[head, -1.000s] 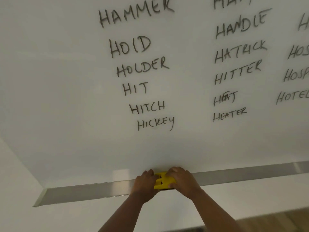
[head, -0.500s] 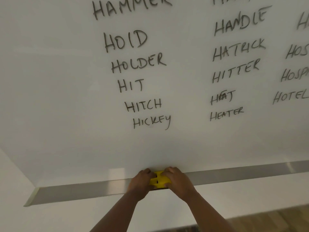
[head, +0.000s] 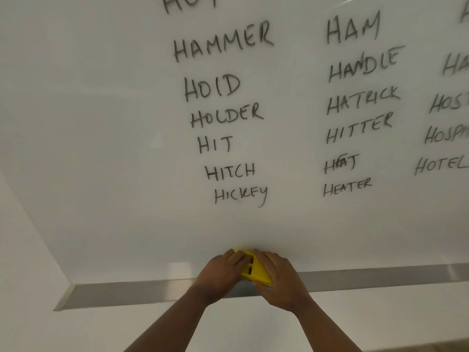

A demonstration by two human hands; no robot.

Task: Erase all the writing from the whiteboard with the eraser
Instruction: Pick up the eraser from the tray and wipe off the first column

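The whiteboard (head: 101,148) was a pale grey-white, shading duller toward its lower left corner, with a brighter square glint near its bottom edge. The writing (head: 228,115) on it stood in dark grey-black marker strokes, set in columns of capital words; one word in the middle column was struck through with a dark line. The eraser (head: 255,271) was bright yellow, with two small dark slots on its face. The tray (head: 127,294) along the whiteboard's bottom edge was a brushed silver-grey, lighter at its left end. The wall (head: 38,326) below it was off-white, and a strip of brown floor (head: 431,345) showed at the lower right.
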